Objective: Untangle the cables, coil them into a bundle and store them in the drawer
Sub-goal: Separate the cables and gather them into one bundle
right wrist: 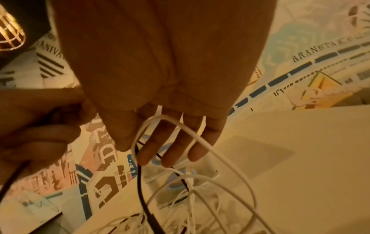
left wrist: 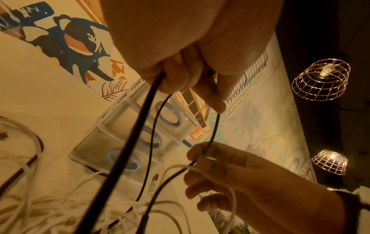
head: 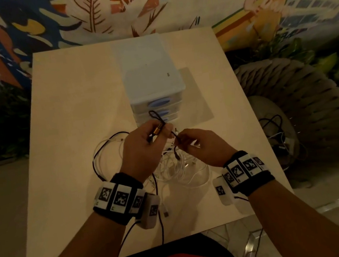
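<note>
Head view gives me the table (head: 72, 124) first, with the drawer unit (head: 154, 87) standing near the middle of its far half, its three drawers facing me and all closed as far as I can tell. On the near half, between the unit and my edge, lies the heap of white cables (head: 178, 168), with loops spilling toward the left edge. Both hands hover just above that heap. My left hand (head: 143, 147) is curled round the black cable (head: 176, 147) at its brass plug (head: 157, 130), a small loop sticking up past the fingers. My right hand (head: 201, 145) pinches the same black cable a short way along, just beside the left, and the right wrist view shows a white loop (right wrist: 180, 126) draped over its fingers (right wrist: 174, 152). From that pinch the black cable drops straight down into the white heap, so its long axis runs from my hands toward the near edge. I judge the free run lies below the right hand, which is the nearer one to draw it up and out of the tangle
</note>
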The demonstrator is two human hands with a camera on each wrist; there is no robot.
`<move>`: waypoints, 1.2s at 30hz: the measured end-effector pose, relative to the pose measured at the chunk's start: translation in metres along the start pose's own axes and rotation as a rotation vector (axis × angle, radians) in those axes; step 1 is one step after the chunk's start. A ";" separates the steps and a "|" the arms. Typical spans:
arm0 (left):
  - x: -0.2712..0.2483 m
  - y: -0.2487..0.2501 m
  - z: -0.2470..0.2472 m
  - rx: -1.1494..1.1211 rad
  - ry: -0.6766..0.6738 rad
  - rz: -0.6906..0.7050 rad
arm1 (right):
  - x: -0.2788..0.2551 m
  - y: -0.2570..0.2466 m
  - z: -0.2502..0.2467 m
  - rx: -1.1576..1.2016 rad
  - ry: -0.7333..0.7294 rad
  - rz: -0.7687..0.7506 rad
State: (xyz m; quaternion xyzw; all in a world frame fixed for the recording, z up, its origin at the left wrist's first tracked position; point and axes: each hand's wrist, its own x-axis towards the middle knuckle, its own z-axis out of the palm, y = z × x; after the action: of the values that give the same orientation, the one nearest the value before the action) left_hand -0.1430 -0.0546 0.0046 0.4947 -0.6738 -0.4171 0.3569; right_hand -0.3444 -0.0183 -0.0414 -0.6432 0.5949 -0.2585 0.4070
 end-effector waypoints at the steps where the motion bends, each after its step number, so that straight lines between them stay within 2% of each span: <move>1: -0.001 0.002 -0.001 -0.006 -0.002 0.010 | 0.001 0.003 0.000 0.017 0.013 0.033; 5: -0.005 0.008 -0.002 -0.023 -0.039 0.056 | 0.006 0.007 -0.003 -0.028 0.028 0.103; 8: -0.007 0.010 -0.003 -0.044 -0.007 0.077 | 0.009 0.009 -0.006 -0.224 -0.071 0.132; 10: -0.007 0.010 -0.004 -0.048 0.021 0.083 | 0.010 0.011 -0.008 -0.269 -0.093 0.163; 12: -0.006 0.011 -0.005 -0.075 0.024 0.065 | 0.011 0.014 -0.010 -0.252 0.002 0.140; 15: -0.004 0.010 -0.009 -0.088 -0.007 0.030 | 0.009 0.015 -0.014 -0.104 0.196 0.120; 18: -0.003 0.007 -0.013 -0.077 -0.067 0.011 | 0.009 0.015 -0.019 -0.111 0.243 0.117; 23: -0.004 0.016 -0.005 -0.157 -0.198 0.060 | 0.032 0.004 -0.007 -0.177 0.108 0.076; 29: -0.015 0.020 0.014 -0.083 -0.293 0.113 | 0.069 0.009 0.012 -0.473 -0.157 0.142; 31: -0.021 0.013 0.013 -0.078 -0.330 0.082 | 0.073 0.018 0.014 -0.394 -0.105 0.193; 33: -0.026 0.003 0.005 -0.051 -0.315 0.019 | 0.074 0.029 0.013 -0.243 0.026 0.253; 36: -0.030 -0.017 -0.017 -0.006 -0.202 -0.125 | 0.072 0.034 0.008 0.183 0.169 0.309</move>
State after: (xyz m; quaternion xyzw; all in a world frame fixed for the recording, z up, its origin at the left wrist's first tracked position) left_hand -0.1135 -0.0319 -0.0063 0.4901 -0.6728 -0.4884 0.2618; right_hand -0.3451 -0.0857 -0.0850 -0.4804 0.6926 -0.2989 0.4474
